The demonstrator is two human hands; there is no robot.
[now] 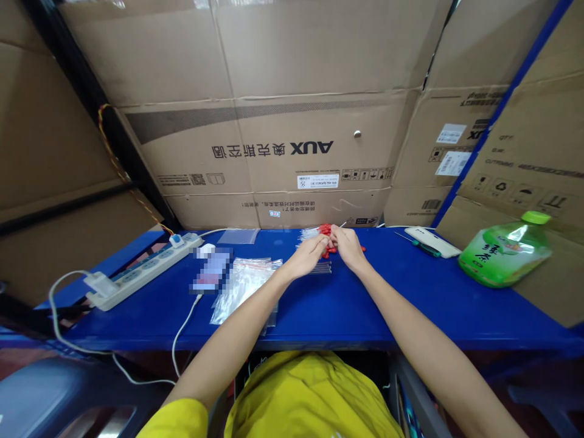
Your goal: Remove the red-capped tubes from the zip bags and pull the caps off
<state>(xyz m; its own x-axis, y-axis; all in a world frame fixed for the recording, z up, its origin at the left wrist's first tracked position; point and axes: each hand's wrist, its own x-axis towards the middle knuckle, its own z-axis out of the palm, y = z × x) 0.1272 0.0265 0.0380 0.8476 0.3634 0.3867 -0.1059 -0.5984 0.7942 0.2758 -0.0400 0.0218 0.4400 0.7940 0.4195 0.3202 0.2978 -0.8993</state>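
Note:
My left hand (pixel 310 254) and my right hand (pixel 347 244) meet over a pile of small red-handled pieces (pixel 325 229) with thin pale shafts, at the back middle of the blue table. Both hands are closed, fingers bent together. A thin metal rod (pixel 343 225) sticks up from my right fingertips. What my left fingers pinch is hidden. Several thin metal rods (pixel 325 267) lie just in front of the pile. To the left, clear plastic zip bags (pixel 244 286) are stacked, partly behind my left forearm.
At left are a power strip (pixel 150 271) with plugged cords and a blurred phone (pixel 212 271) on a cable. A green-handled screwdriver (pixel 426 248), a white flat object (pixel 433 241) and a green drink bottle (pixel 504 252) are at right. Cardboard (pixel 274 73) walls the back.

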